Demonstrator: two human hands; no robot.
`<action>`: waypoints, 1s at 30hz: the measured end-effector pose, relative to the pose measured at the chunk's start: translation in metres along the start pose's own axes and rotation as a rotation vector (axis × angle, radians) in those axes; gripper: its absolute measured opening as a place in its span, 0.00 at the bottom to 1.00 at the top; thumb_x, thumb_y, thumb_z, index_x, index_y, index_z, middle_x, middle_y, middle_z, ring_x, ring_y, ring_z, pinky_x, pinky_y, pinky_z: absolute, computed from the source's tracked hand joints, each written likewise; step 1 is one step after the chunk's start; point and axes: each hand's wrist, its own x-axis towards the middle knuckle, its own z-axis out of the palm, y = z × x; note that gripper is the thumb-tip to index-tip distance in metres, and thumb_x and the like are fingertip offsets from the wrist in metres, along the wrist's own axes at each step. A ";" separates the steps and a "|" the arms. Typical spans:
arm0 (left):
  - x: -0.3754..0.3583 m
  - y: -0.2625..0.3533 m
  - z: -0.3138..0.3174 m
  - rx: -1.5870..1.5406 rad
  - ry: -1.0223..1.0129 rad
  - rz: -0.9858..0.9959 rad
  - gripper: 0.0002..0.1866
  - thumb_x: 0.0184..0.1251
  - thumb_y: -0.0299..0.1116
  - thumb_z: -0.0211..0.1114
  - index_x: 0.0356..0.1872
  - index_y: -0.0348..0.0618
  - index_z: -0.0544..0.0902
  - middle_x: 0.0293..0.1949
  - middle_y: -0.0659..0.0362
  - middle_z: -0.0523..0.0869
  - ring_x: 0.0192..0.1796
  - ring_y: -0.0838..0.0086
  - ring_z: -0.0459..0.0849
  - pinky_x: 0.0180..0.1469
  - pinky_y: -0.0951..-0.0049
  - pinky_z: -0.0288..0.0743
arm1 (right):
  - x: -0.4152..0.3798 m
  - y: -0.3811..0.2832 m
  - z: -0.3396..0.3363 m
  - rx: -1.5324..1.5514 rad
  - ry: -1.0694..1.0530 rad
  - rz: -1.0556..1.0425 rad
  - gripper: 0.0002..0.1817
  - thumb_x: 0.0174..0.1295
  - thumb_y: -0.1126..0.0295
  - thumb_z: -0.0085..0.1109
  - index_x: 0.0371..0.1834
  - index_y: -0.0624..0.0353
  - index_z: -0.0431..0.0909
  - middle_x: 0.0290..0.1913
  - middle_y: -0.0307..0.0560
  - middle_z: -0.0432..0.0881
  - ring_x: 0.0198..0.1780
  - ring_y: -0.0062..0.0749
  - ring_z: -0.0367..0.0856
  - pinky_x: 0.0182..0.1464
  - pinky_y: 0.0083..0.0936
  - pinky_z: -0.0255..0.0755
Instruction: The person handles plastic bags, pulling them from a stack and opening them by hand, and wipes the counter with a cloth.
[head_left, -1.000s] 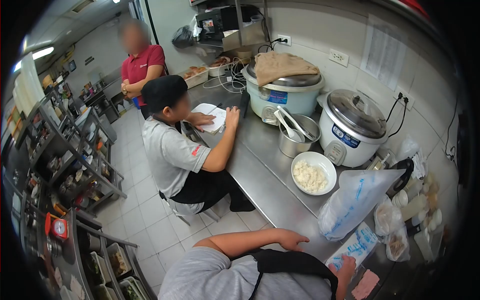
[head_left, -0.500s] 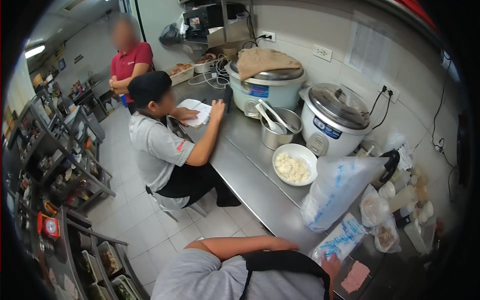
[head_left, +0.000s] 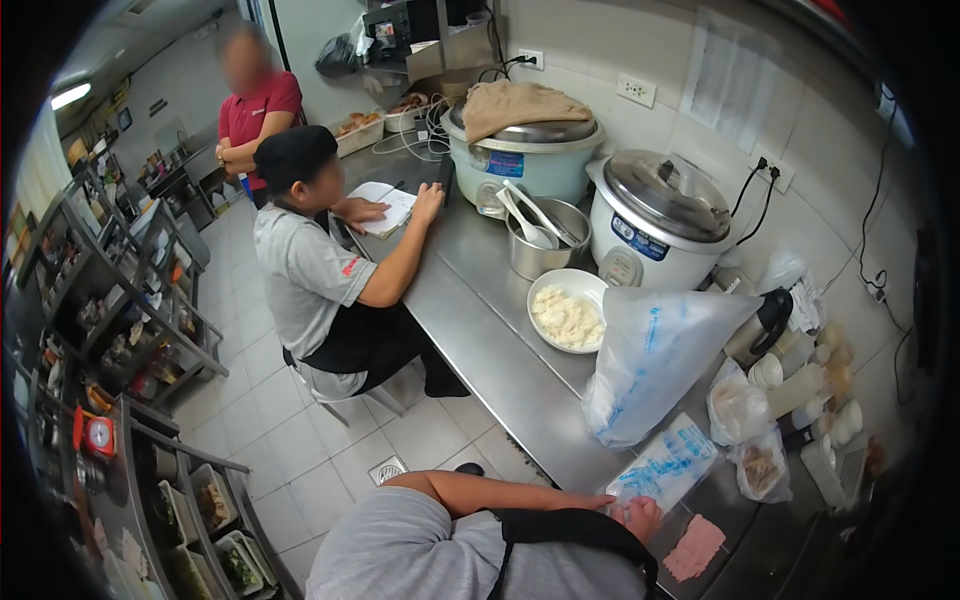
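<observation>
At the near edge of the steel counter [head_left: 480, 300] lies a flat stack of clear plastic bags with blue print [head_left: 672, 462]. My right hand [head_left: 638, 516] rests at its near end, fingers curled together on the plastic; what they pinch is too small to make out. The fingertips of my left hand [head_left: 600, 501] touch the stack's left corner, mostly hidden by the forearm and apron. A pink cloth [head_left: 694, 548] lies just right of my right hand. Behind the stack stands a large, full-looking plastic bag with blue print [head_left: 665, 350].
A bowl of rice [head_left: 567, 312], a steel pot with white utensils [head_left: 545, 245] and two rice cookers [head_left: 655, 210] line the counter. Small tied bags [head_left: 742, 405] and cups stand at right. A seated person [head_left: 310, 260] writes at left; another person [head_left: 258, 120] stands behind.
My left hand has reached right to the bag stack's corner. My right hand has moved up and left onto the plastic, its fingers now curled. The view has shifted slightly.
</observation>
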 end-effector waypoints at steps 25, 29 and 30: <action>-0.067 0.026 -0.093 0.370 0.872 -0.054 0.11 0.59 0.37 0.50 0.32 0.39 0.75 0.29 0.58 0.75 0.37 0.73 0.74 0.41 0.75 0.68 | 0.009 -0.022 0.049 -0.319 0.213 0.020 0.50 0.36 0.43 0.60 0.59 0.64 0.52 0.58 0.62 0.55 0.59 0.54 0.54 0.56 0.52 0.48; -0.133 0.126 -0.140 -0.356 1.114 -0.046 0.11 0.59 0.36 0.52 0.31 0.38 0.75 0.28 0.55 0.78 0.31 0.69 0.76 0.37 0.71 0.70 | 0.011 -0.045 0.012 0.003 0.093 0.152 0.55 0.32 0.43 0.62 0.61 0.65 0.48 0.60 0.62 0.52 0.61 0.54 0.50 0.59 0.47 0.44; -0.152 0.153 -0.146 -0.227 1.143 -0.048 0.11 0.58 0.36 0.52 0.33 0.38 0.74 0.29 0.54 0.79 0.30 0.68 0.77 0.36 0.71 0.70 | 0.021 -0.063 0.004 0.069 0.169 0.126 0.55 0.32 0.42 0.62 0.61 0.65 0.47 0.60 0.62 0.51 0.61 0.54 0.50 0.60 0.45 0.44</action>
